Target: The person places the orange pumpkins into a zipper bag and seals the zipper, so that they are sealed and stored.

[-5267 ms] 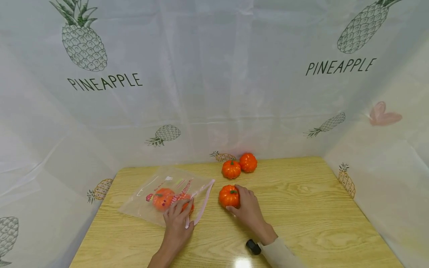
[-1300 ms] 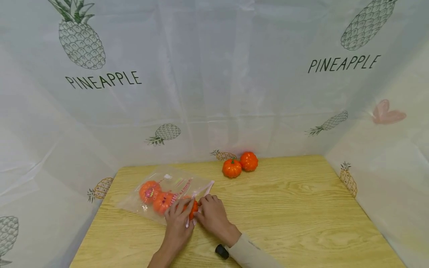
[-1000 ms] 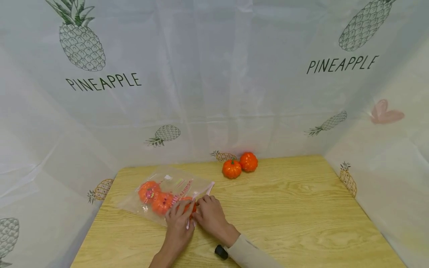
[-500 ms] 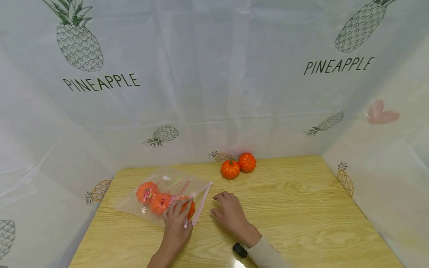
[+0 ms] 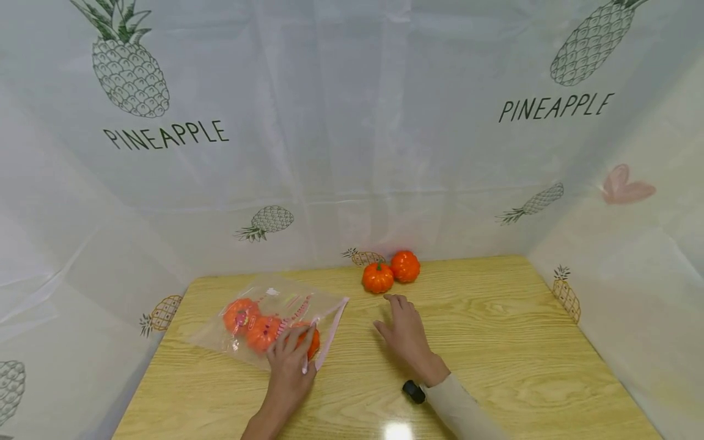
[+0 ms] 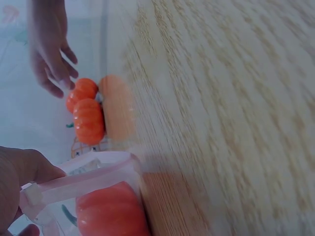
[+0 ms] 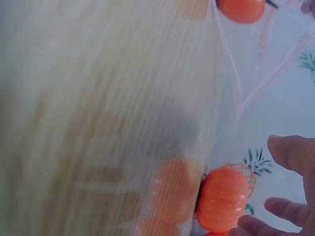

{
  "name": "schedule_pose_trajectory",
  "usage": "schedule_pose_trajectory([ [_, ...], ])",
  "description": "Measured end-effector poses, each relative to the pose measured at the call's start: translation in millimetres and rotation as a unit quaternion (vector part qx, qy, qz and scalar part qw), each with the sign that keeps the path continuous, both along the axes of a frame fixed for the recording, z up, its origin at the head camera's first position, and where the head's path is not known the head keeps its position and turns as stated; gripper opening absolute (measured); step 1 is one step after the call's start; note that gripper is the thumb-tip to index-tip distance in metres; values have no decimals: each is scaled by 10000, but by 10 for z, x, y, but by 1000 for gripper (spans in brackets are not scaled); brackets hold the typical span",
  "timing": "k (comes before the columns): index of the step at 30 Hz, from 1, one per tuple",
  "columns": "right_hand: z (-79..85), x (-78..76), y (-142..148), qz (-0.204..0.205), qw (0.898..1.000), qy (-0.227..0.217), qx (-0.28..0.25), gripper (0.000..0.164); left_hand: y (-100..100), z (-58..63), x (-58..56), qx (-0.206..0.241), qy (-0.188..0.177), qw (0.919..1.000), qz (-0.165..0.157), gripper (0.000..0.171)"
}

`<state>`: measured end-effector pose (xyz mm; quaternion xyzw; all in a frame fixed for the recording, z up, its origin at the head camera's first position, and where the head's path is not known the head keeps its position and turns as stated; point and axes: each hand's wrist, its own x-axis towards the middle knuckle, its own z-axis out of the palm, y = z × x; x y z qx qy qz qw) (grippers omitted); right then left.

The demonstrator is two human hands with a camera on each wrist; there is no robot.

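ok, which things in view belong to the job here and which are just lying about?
Job (likely):
clear pink-edged bag
three pumpkins inside it
two loose pumpkins at the back

Just there:
wooden table
pineapple-print sheet
black object by the right sleeve

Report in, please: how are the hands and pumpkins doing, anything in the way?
Left hand pinches bag at its mouth. Right hand open, empty, near two loose pumpkins. Three pumpkins inside bag. No obstacle seen before the loose pair.
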<state>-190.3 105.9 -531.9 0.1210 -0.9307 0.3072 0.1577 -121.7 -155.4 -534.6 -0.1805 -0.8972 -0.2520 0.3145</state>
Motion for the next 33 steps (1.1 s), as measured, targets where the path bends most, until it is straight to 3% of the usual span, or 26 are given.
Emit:
schedule_pose_trajectory([
  [9,-37,-261,51,-89,9988,366,311,68,-6,2,-17,-40,93,9999,44,79],
  [25,43,-654,-70,-427,9986,47,307,77,-4,14,-6,15,87,10000,8,81],
  [33,77,-753,-136,-731,9951,-465,478,83,-9,1,-2,23,159,9999,-11,80],
])
